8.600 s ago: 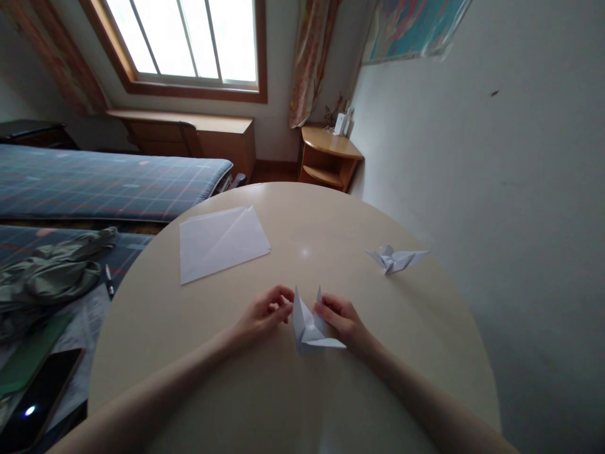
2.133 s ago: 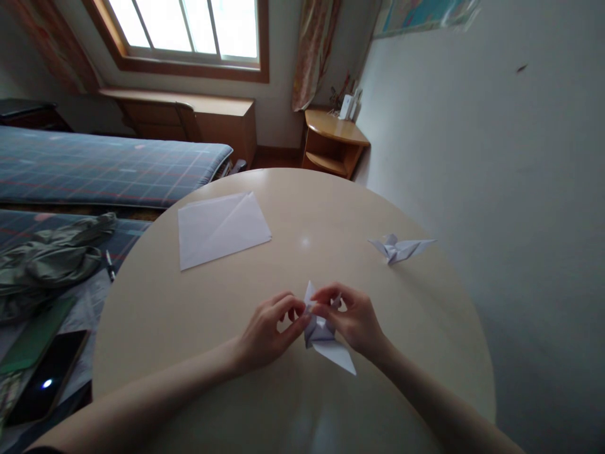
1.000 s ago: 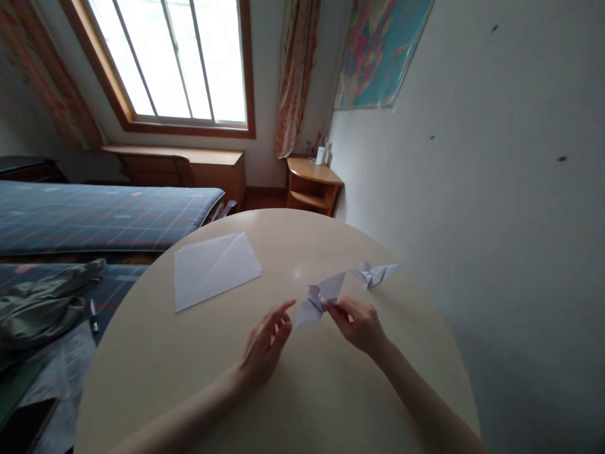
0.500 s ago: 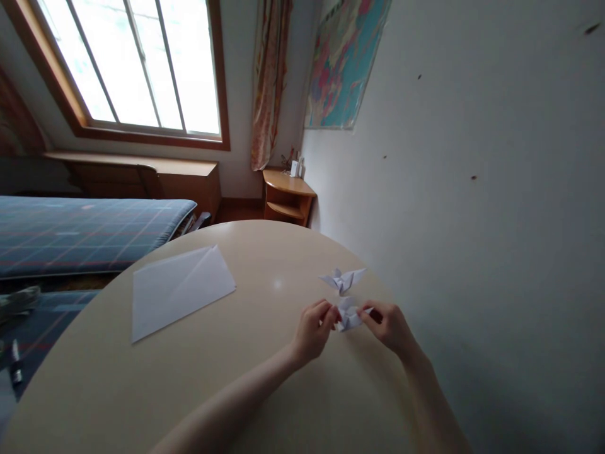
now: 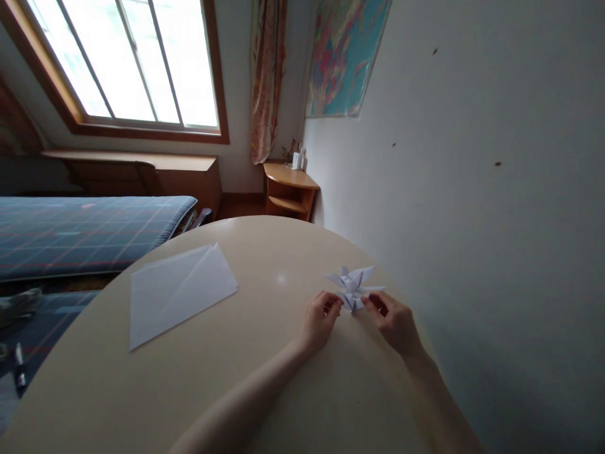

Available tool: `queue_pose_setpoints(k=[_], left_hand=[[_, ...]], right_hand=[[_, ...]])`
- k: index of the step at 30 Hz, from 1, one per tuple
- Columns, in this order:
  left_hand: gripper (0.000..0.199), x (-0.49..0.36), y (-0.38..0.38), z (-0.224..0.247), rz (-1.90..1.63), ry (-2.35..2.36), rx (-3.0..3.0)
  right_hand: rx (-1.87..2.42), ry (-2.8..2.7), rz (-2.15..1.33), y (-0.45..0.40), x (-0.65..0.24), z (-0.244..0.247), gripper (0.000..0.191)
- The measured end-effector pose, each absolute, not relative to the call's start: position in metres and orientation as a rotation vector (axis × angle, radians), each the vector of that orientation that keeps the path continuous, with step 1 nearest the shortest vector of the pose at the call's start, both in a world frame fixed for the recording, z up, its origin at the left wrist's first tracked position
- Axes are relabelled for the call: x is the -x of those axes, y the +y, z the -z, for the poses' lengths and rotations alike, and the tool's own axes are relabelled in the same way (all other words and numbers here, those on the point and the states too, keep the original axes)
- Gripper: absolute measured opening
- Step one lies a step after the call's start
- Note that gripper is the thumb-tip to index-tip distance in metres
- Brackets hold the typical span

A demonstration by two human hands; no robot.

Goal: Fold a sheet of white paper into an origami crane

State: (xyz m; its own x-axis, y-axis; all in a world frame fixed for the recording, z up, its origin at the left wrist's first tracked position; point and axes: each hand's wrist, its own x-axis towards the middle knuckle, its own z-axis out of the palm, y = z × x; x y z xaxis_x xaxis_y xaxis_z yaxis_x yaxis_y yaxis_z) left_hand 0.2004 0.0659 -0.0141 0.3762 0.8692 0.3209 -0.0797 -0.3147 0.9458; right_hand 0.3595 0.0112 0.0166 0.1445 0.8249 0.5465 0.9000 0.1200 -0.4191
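Observation:
Two white folded-paper cranes stand close together at the right side of the round table point(image 5: 265, 391). The near paper crane point(image 5: 353, 302) sits between my hands, almost touching the far paper crane point(image 5: 348, 275), so their outlines run together. My left hand point(image 5: 322, 320) pinches the left tip of the near one, fingers closed. With thumb and forefinger, my right hand point(image 5: 393, 323) grips its right side. The fingers hide parts of both its ends.
A stack of white paper sheets point(image 5: 182, 296) lies at the table's left. The white wall point(image 5: 510, 265) runs close along the right edge. Beyond the table are a plaid mattress point(image 5: 94, 230), a small corner shelf point(image 5: 290, 176) and a pen point(image 5: 19, 366) at lower left.
Both hands have carried the near paper crane slightly away from me, up against the far one. The view has also shifted a little.

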Motion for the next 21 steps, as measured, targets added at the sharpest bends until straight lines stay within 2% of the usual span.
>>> queue_pose_setpoints(k=[3,9,14,18,21], left_hand=[[0.01,-0.201,0.068,0.016,-1.131,0.769,-1.555],[0.024,-0.204,0.072,0.021,-1.106,0.811,-1.528],[0.027,-0.202,0.07,0.019,-1.127,0.841,-1.554],[0.032,-0.196,0.065,0.014,-1.189,0.973,-1.631],[0.032,-0.189,0.061,0.01,-1.234,1.126,-1.702]], right_hand=[[1.709,-1.669,0.134,0.013,-0.36,-0.013,0.027],[1.739,-1.681,0.103,0.017,-0.363,-0.009,0.026],[1.761,-1.685,0.095,0.015,-0.362,-0.013,0.03],[1.752,-1.603,0.298,0.01,-0.36,-0.018,0.037],[1.651,-1.518,0.483,0.005,-0.358,-0.023,0.032]])
